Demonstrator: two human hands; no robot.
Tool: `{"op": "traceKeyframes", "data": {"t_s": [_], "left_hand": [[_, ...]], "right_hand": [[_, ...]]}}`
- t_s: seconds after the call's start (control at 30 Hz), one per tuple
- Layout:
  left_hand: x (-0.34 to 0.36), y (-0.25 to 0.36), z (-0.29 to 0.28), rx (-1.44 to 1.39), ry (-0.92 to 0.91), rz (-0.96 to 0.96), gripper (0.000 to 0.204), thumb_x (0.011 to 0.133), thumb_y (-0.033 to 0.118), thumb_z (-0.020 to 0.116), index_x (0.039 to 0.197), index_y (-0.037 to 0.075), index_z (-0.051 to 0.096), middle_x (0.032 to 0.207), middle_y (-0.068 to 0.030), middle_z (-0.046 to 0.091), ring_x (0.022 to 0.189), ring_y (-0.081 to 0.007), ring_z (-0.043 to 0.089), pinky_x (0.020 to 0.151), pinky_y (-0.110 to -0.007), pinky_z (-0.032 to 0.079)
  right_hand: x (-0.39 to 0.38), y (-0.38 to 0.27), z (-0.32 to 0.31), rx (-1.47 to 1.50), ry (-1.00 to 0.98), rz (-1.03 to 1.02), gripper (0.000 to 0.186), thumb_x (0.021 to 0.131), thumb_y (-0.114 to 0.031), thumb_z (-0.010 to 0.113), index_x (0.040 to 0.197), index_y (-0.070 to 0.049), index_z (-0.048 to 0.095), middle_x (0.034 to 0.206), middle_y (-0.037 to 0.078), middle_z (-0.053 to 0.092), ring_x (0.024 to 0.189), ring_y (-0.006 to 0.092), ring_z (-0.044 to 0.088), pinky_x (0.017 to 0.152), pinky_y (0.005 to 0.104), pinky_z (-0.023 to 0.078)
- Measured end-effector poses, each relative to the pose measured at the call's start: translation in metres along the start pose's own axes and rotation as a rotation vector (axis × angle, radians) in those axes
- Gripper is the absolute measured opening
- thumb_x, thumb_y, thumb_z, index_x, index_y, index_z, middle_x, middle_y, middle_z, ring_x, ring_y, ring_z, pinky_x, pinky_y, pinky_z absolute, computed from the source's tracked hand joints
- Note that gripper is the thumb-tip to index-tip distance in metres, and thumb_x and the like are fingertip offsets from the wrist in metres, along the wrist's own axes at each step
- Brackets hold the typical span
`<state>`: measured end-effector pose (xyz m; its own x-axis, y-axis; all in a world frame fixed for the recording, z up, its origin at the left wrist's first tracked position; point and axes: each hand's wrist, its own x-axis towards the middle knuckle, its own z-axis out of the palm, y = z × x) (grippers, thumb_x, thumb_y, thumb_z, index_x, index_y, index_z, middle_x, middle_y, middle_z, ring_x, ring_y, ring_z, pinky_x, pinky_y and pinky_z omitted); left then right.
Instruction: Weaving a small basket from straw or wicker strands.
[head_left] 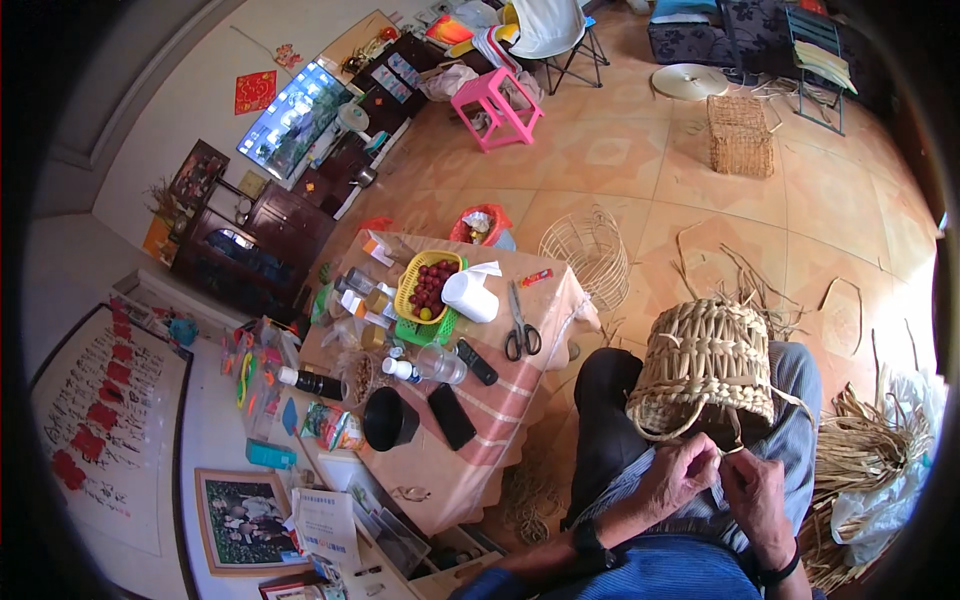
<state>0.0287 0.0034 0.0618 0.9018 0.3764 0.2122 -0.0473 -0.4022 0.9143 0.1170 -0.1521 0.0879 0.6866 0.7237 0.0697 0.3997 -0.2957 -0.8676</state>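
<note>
A woven straw basket (705, 355) rests tipped on my knees, its dark opening toward me, with a loop handle at the lower left and loose strands hanging from the rim. Just below it, my left hand (680, 475) pinches a pale straw strand (734, 432) that runs down from the rim. My right hand (752, 490) is beside it, fingers closed on that same strand. Dried straw bundles (870, 450) lie at my right, partly in a clear plastic bag.
At my left stands a cloth-covered table (470, 490) with fruit, scissors, bottles and phones. An open wicker frame (585, 250), loose strands and a finished basket (740, 135) are on the floor ahead. A pink stool (495, 105) and folding chairs (815, 70) stand farther off.
</note>
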Motion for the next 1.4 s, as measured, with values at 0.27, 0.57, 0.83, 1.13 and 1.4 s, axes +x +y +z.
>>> {"op": "traceKeyframes", "data": {"t_s": [0.27,0.57,0.83,1.13,1.4], "left_hand": [[0.0,0.0,0.0,-0.082,-0.098,-0.29,0.024,0.099,0.02,0.073,0.093,-0.001,0.063,0.08,-0.0035,0.064,0.071,-0.0098,0.061,0.064,-0.029,0.051],[-0.011,-0.014,0.013,-0.563,-0.209,-0.472,0.023,0.105,0.034,0.065,0.106,0.01,0.064,0.082,0.0062,0.057,0.063,-0.0013,0.047,0.052,-0.02,0.038],[-0.004,0.004,-0.019,-0.735,-0.091,-0.53,0.016,0.108,0.021,0.059,0.112,0.005,0.06,0.084,-0.0029,0.067,0.061,-0.0056,0.055,0.055,-0.02,0.045],[-0.009,0.003,-0.012,-0.795,-0.067,-0.544,0.017,0.106,0.021,0.062,0.113,0.006,0.06,0.081,-0.0054,0.068,0.057,-0.0093,0.057,0.051,-0.021,0.045],[-0.004,0.011,-0.017,-0.405,-0.088,-0.417,0.011,0.105,0.016,0.063,0.103,0.005,0.06,0.079,0.0025,0.063,0.063,-0.0029,0.052,0.056,-0.02,0.042]], "right_hand": [[0.001,0.0,0.002,-0.241,0.016,-0.109,0.016,0.085,-0.004,0.072,0.079,-0.003,0.058,0.062,0.016,0.062,0.054,0.0362,0.064,0.051,0.0426,0.049],[-0.013,0.012,0.0,-0.068,0.029,0.025,0.011,0.086,-0.002,0.07,0.083,-0.003,0.06,0.067,0.018,0.061,0.06,0.039,0.064,0.054,0.0454,0.049],[0.012,-0.009,0.001,0.249,-0.019,-0.045,0.017,0.093,-0.005,0.072,0.107,-0.001,0.064,0.084,0.02,0.069,0.076,0.0402,0.071,0.063,0.0435,0.054],[0.008,-0.006,-0.006,0.15,-0.026,-0.108,0.011,0.093,-0.006,0.07,0.098,-0.003,0.061,0.081,0.017,0.069,0.072,0.0375,0.071,0.06,0.0435,0.055],[0.004,-0.006,-0.004,0.002,-0.019,-0.185,0.015,0.086,-0.004,0.076,0.098,-0.003,0.065,0.078,0.012,0.07,0.068,0.0302,0.072,0.056,0.0384,0.056]]}}
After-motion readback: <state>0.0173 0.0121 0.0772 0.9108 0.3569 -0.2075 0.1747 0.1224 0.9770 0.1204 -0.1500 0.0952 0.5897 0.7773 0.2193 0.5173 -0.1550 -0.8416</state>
